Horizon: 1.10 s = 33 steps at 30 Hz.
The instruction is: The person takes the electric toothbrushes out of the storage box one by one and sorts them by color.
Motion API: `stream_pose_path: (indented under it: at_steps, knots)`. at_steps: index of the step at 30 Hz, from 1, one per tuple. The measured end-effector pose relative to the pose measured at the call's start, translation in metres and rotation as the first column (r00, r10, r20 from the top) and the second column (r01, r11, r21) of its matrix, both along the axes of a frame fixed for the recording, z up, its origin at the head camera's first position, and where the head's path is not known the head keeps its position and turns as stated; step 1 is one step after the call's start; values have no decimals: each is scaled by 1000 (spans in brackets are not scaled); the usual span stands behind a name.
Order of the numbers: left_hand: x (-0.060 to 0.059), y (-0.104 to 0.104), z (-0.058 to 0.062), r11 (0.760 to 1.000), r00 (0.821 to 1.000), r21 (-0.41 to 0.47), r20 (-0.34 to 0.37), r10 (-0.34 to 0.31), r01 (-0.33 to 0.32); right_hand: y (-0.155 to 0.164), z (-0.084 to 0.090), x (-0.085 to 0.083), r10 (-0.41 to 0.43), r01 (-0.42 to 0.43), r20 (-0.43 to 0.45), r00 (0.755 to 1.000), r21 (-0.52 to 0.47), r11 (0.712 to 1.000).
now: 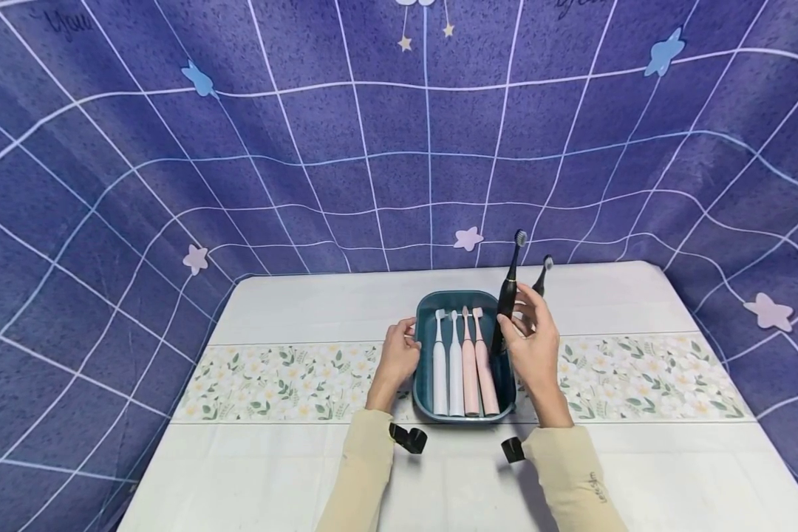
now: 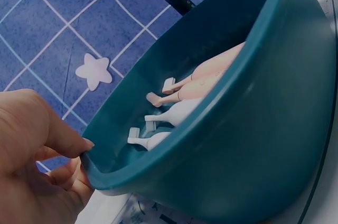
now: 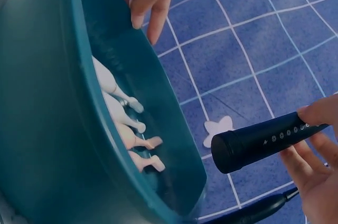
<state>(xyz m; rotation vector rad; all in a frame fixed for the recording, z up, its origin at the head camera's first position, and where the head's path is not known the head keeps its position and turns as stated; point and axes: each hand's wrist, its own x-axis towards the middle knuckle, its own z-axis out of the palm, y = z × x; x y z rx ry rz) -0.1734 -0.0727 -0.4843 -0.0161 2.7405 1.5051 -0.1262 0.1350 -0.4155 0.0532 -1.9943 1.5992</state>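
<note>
A dark teal plastic bin (image 1: 462, 420) holds two white electric toothbrushes (image 1: 440, 378) and two pink electric toothbrushes (image 1: 470, 378), lying side by side with heads toward the far end. My left hand (image 1: 397, 358) pinches the bin's left rim between thumb and fingers. In my right hand (image 1: 537, 346) is a black electric toothbrush (image 1: 507, 297), gripped by its handle, head up, its base end over the bin's right side. The right wrist view shows a row of small marks along this black handle. A second black electric toothbrush (image 3: 253, 211) is beyond the right hand, outside the bin and partly hidden.
The bin stands on a white table (image 1: 292, 473) with a flowered band (image 1: 266, 380) across it. A purple-blue curtain (image 1: 386, 185) with a grid and stars hangs behind and at both sides. Black wrist cameras (image 1: 412, 440) sit at both cuffs.
</note>
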Motion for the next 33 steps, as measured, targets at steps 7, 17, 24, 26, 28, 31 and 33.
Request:
stream_pose_path:
  at_steps: [7,17,24,26,28,31,33]
  knots:
    - [0,0,1,1000,1000,-1,16,10,-10,17,-20,-10,-29,27,-107,994,-24,999]
    - [-1,-1,-1,1000,1000,11,19,5,-5,34,-34,-15,-88,78,-170,982,-62,995]
    - [0,-1,-1,1000,1000,13,16,3,-4,35,-27,-7,-123,112,-187,975,-72,991]
    - [0,-1,-1,1000,1000,12,18,6,-6,36,-29,-7,-133,120,-188,973,-81,989]
    - [0,-1,-1,1000,1000,12,22,6,-7,39,-32,-8,-143,127,-192,971,-92,988]
    - [0,0,-1,1000,1000,13,26,8,-8,42,-38,-10,-158,140,-192,969,-100,985]
    - [0,0,-1,1000,1000,11,28,5,-6,45,-41,-12,-165,147,-194,967,-102,984]
